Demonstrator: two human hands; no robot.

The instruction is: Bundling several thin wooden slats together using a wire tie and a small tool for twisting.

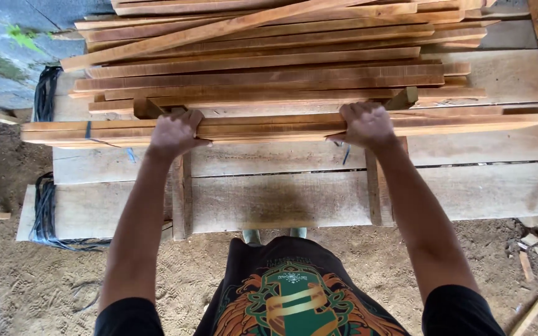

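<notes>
Reddish-brown timber fills the view: a bundle of long, thin sawn wooden slats (269,127) lies crosswise at the near edge of a rough desk of wide pale planks (493,186), and both hands are on it. The left hand (174,134) curls over the bundle's near edge left of centre, its grip pressed around the stacked slats with the knuckles up; the right hand (367,124) does the same right of centre, fingers wrapped under and out of sight. Both arms reach out nearly straight, the hands well apart and about level. Behind the bundle rests a larger loose heap of similar reddish slats (269,56), some lying askew across the top, with a short dark wooden block (147,109) poking out just beyond the left hand. Black cable loops (45,211) hang at the desk's left end over sandy ground (32,286). By my judgement the step in hand is taking hold of the front bundle; moving it calls for an even lift on both sides so the slats stay together and do not sag, slide apart or catch the heap behind.
</notes>
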